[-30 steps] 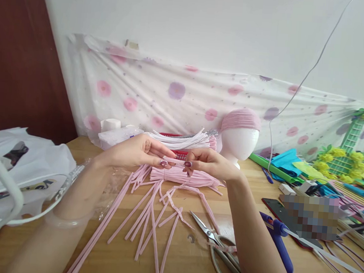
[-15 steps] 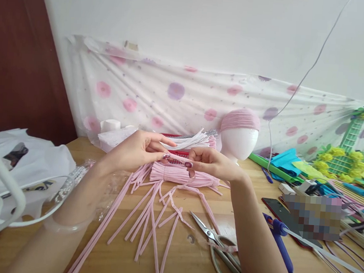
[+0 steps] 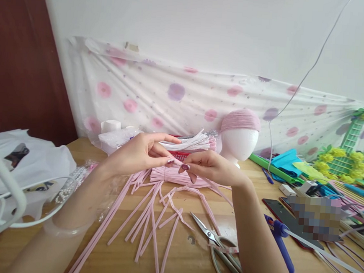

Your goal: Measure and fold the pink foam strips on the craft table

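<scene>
Both hands pinch one pink pipe cleaner (image 3: 177,160) above the middle of the table. My left hand (image 3: 147,150) grips it between thumb and fingers, its index finger stretched out past it. Close by, my right hand (image 3: 209,166) is closed on the same stem, whose free part trails down to the right. Below and behind lies a tied bundle of pink pipe cleaners (image 3: 183,178). Loose pink pipe cleaners (image 3: 143,228) fan out over the tabletop in front. Scissors (image 3: 212,236) rest partly open beside my right forearm.
A red basket (image 3: 180,155) of white and grey stems stands behind my hands. A white foam head (image 3: 238,143) wears a pink wrapped cap. To the right are a blue glue gun (image 3: 282,245), a phone (image 3: 284,218) and cables. White plastic bags (image 3: 50,160) lie at left.
My right hand has turned slightly and shifted along the pipe cleaner, and its free part now shows trailing to the right. My left hand has moved slightly right.
</scene>
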`<state>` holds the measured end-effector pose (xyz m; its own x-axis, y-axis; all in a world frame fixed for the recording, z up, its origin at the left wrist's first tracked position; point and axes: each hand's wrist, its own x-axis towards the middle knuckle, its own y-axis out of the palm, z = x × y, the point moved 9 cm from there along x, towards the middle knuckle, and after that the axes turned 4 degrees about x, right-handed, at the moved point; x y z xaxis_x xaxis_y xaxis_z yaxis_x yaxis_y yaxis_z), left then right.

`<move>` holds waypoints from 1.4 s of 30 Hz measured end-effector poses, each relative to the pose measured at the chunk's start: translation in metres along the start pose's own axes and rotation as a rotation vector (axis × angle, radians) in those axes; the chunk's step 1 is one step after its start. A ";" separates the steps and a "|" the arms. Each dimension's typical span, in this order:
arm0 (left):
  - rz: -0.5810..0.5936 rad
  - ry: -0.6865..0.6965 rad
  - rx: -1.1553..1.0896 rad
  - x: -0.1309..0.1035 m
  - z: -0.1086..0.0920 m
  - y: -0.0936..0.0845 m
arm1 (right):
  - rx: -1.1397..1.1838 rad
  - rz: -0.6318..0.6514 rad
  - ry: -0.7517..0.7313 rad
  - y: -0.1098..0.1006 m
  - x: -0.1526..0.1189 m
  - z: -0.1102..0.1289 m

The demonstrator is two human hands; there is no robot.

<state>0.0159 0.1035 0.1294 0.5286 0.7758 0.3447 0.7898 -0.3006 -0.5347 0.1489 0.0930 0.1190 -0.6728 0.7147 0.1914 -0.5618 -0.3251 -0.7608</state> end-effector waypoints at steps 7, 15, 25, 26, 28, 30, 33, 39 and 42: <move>-0.034 -0.007 -0.009 0.000 0.001 -0.002 | -0.012 0.005 0.021 0.002 -0.002 0.003; -0.040 -0.003 -0.020 0.000 -0.002 0.000 | -0.026 -0.007 0.033 0.001 -0.002 0.003; -0.125 -0.004 -0.098 0.003 -0.002 -0.005 | 0.084 -0.043 0.013 -0.002 -0.001 0.000; -0.125 -0.001 -0.117 0.003 -0.002 -0.006 | 0.150 -0.057 0.006 -0.004 -0.001 -0.002; -0.112 0.003 -0.145 0.003 -0.002 -0.008 | 0.265 -0.064 0.005 -0.005 0.000 -0.009; -0.096 0.003 -0.153 0.003 -0.001 -0.011 | 0.334 -0.037 -0.008 -0.004 0.002 -0.013; -0.094 0.001 -0.148 0.003 0.001 -0.015 | 0.389 0.020 -0.079 0.000 0.003 -0.012; -0.184 0.000 -0.155 0.002 0.005 -0.028 | 0.260 -0.004 -0.182 -0.002 0.001 0.002; -0.244 -0.014 -0.119 0.001 0.006 -0.034 | 0.273 0.033 -0.213 -0.001 -0.003 0.008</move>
<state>-0.0128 0.1178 0.1433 0.3144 0.8405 0.4413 0.9247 -0.1660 -0.3427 0.1472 0.0863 0.1245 -0.7617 0.5649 0.3172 -0.6272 -0.5201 -0.5798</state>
